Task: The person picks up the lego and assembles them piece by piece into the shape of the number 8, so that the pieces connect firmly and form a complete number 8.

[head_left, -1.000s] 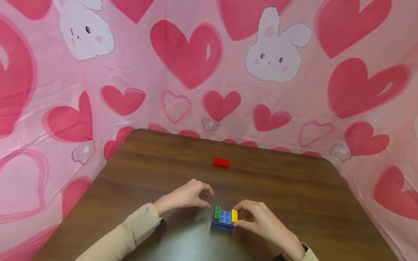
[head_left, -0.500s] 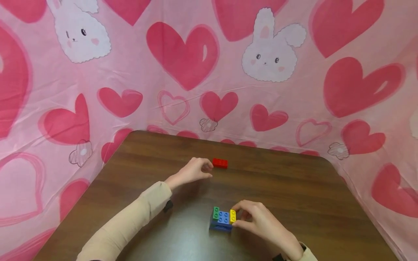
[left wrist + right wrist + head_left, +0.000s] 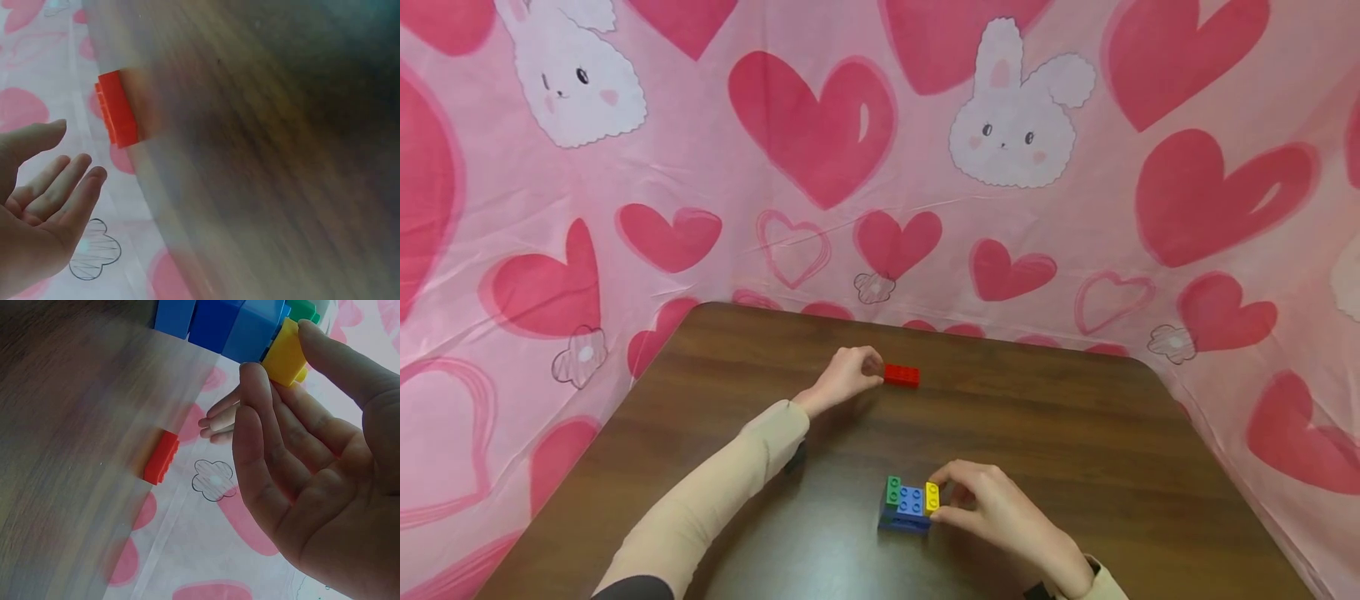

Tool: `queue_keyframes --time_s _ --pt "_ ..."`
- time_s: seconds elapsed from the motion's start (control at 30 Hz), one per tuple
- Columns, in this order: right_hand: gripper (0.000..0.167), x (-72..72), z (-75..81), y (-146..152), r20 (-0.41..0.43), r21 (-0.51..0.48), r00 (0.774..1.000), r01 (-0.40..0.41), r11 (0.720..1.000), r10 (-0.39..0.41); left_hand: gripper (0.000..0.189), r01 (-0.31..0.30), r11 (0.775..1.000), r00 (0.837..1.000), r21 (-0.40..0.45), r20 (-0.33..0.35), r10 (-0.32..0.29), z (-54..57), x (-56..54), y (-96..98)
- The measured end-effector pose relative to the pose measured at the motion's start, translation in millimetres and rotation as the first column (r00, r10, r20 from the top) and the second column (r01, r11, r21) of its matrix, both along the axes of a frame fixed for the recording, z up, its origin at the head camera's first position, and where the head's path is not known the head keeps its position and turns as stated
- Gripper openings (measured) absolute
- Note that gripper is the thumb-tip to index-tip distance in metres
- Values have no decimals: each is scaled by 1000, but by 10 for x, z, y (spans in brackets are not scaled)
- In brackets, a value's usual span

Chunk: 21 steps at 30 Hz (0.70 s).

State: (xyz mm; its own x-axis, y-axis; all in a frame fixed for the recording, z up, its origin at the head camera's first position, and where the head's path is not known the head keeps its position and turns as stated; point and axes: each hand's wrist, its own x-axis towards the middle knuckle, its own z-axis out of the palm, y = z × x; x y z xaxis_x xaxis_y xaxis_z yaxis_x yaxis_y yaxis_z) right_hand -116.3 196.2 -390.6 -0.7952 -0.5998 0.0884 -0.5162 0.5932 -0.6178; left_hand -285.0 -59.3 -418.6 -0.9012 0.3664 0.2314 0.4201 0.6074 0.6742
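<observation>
A stack of toy building bricks stands on the table, its blue bricks (image 3: 909,499) topped by a green brick (image 3: 892,492) at the left and a yellow brick (image 3: 932,497) at the right. My right hand (image 3: 992,508) pinches the yellow brick between thumb and fingers, as the right wrist view also shows at the yellow brick (image 3: 286,353). Farther back lies a red brick (image 3: 902,376), studs up. Just left of it hovers my left hand (image 3: 846,377). In the left wrist view its thumb and fingers are parted, with a gap before the red brick (image 3: 118,109).
The brown wooden table (image 3: 1045,417) has rounded back corners. Behind it and along both sides hangs a pink cloth (image 3: 1075,225) printed with hearts and rabbits. Both forearms wear beige sleeves, the left sleeve (image 3: 722,475) stretching across the table's left part.
My left hand has moved from beside the brick stack away across the table to the red brick. My right hand keeps its pinch on the yellow brick. The head view has shifted slightly.
</observation>
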Motion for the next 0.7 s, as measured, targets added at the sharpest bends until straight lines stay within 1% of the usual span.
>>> queue_keyframes --time_s 0.13,0.27,0.33,0.5,0.6,0.7 --pt "28 -2 8 10 17 9 1000 3 1000 -3 24 -3 1000 1000 -18 3 3 -25 -60 35" --pt "27 -12 -1 16 24 10 1000 8 1000 -8 30 4 999 999 -46 44 -2 -40 -120 65" --pt "28 -17 -7 16 27 11 1000 9 1000 -9 33 4 998 999 -60 52 0 -55 -152 78" --pt "29 -14 -13 7 23 10 1000 6 1000 -6 41 16 996 999 -87 53 -11 -100 -201 96" --pt "29 -15 -13 8 31 12 999 11 1000 -11 43 30 995 998 -95 55 -25 -130 -231 113" --pt "29 -16 -8 11 33 12 999 12 1000 -12 43 41 993 998 -110 43 -36 -157 -273 137"
